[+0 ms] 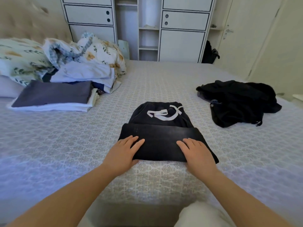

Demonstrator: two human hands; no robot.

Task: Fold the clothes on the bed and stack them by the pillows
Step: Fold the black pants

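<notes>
Dark pants (161, 140) with a white drawstring (164, 113) lie partly folded near the bed's front edge, the lower part doubled over toward the waistband. My left hand (125, 151) rests flat on the fold's left end, fingers straight. My right hand (196, 153) presses flat on its right end. A heap of unfolded black clothes (237, 102) sits to the right. At the back left, folded clothes (52, 95) are stacked beside the floral pillows (18, 59).
The bed (82, 153) has a grey patterned cover. A crumpled floral duvet (91, 51) and folded white linen (85, 72) lie by the pillows. White wardrobes (182, 30) stand behind the bed, a door (242, 38) at right. My knee (201, 215) is at the bottom.
</notes>
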